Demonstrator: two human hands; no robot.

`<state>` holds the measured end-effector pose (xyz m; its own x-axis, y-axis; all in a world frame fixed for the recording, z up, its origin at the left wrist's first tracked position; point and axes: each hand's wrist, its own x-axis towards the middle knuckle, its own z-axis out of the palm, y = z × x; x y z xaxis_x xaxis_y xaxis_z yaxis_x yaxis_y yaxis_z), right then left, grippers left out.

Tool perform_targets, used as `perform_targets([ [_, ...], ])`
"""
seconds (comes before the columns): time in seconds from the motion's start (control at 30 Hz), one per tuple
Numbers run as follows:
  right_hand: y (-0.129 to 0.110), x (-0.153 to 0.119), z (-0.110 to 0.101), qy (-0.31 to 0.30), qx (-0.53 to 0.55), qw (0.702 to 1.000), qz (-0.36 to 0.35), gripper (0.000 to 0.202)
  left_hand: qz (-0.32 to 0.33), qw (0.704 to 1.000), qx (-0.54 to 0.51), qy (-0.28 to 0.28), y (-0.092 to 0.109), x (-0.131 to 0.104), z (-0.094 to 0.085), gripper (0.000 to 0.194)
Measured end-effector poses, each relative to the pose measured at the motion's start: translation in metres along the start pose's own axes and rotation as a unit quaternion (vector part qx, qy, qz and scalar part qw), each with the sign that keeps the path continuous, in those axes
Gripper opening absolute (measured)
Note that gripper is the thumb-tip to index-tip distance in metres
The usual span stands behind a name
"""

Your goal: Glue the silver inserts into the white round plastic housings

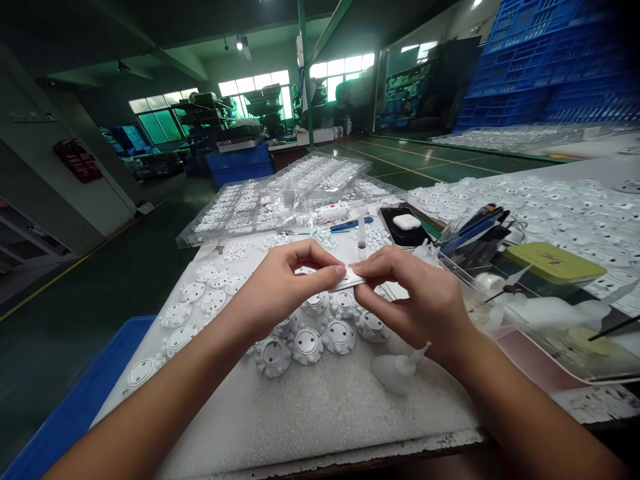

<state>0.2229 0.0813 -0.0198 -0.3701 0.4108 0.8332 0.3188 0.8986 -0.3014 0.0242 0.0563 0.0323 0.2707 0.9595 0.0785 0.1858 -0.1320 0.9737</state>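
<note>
Above the middle of the white foam-topped table (320, 407), my left hand (295, 277) and my right hand (410, 287) meet and pinch a small flat white part (349, 280) between their thumbs and fingers. Much of that part is hidden by the fingertips. Beneath and in front of my hands stand several round white knobbed pieces (307, 345), each with dark spots on its face. More of them lie to the left, beside my left forearm. A translucent squeeze bottle (397, 370) lies just below my right hand.
Clear trays of small white parts (230, 207) are at the back. A phone (404, 227) carries a white case (406, 222). On the right are a box with pens (475, 227), a yellow-green lid (555, 262) and many white parts. Blue crates (550, 67) are stacked behind.
</note>
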Motion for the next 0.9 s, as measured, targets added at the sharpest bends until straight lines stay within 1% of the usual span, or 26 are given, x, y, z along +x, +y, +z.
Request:
perform_targets([
  [0.13, -0.002, -0.001, 0.000, 0.007, 0.000, 1.000, 0.006, 0.014, 0.059, 0.996, 0.069, -0.007, 0.003, -0.004, 0.001, 0.005],
  [0.2, -0.004, -0.001, -0.001, 0.007, 0.010, 1.000, 0.020, 0.015, 0.105, 0.986, 0.126, -0.017, 0.006, -0.007, 0.002, 0.003],
  [0.27, -0.006, -0.001, -0.002, 0.006, 0.032, 0.999, 0.042, 0.015, 0.167, 0.964, 0.203, -0.026, 0.007, -0.009, 0.004, 0.001],
  [0.3, -0.007, -0.001, -0.002, 0.004, 0.048, 0.997, 0.056, 0.016, 0.199, 0.950, 0.240, -0.028, 0.007, -0.009, 0.004, 0.003],
  [0.37, -0.008, 0.000, -0.003, 0.001, 0.079, 0.993, 0.088, 0.015, 0.246, 0.926, 0.287, -0.019, 0.004, -0.010, 0.006, 0.013],
  [0.43, -0.009, 0.000, -0.003, 0.001, 0.106, 0.987, 0.124, 0.013, 0.269, 0.917, 0.296, -0.004, 0.000, -0.010, 0.007, 0.018],
  [0.5, -0.010, 0.001, -0.002, 0.002, 0.125, 0.980, 0.155, 0.011, 0.278, 0.913, 0.298, 0.006, -0.003, -0.009, 0.007, 0.017],
  [0.57, -0.010, 0.002, -0.002, -0.008, 0.135, 0.975, 0.176, 0.010, 0.278, 0.911, 0.305, 0.011, -0.005, -0.009, 0.008, 0.016],
  [0.63, -0.009, 0.003, -0.003, -0.020, 0.133, 0.975, 0.180, 0.011, 0.266, 0.915, 0.303, 0.025, -0.006, -0.010, 0.009, 0.017],
  [0.67, -0.008, 0.003, -0.003, -0.019, 0.125, 0.978, 0.166, 0.012, 0.256, 0.920, 0.295, 0.032, -0.006, -0.010, 0.009, 0.017],
  [0.7, -0.006, 0.004, -0.004, -0.016, 0.108, 0.985, 0.134, 0.014, 0.246, 0.926, 0.284, 0.039, -0.006, -0.010, 0.010, 0.017],
  [0.77, -0.003, 0.005, -0.006, -0.018, 0.059, 0.998, 0.030, 0.025, 0.227, 0.939, 0.258, 0.039, -0.005, -0.010, 0.010, 0.018],
  [0.83, 0.001, 0.005, -0.006, -0.042, 0.015, 0.997, -0.065, 0.032, 0.208, 0.948, 0.240, 0.025, -0.004, -0.010, 0.010, 0.018],
  [0.87, 0.003, 0.004, -0.007, -0.058, 0.004, 0.994, -0.089, 0.033, 0.199, 0.951, 0.236, 0.019, -0.003, -0.010, 0.010, 0.018],
  [0.9, 0.005, 0.003, -0.006, -0.073, 0.001, 0.993, -0.095, 0.033, 0.189, 0.954, 0.234, 0.014, -0.003, -0.010, 0.009, 0.017],
])
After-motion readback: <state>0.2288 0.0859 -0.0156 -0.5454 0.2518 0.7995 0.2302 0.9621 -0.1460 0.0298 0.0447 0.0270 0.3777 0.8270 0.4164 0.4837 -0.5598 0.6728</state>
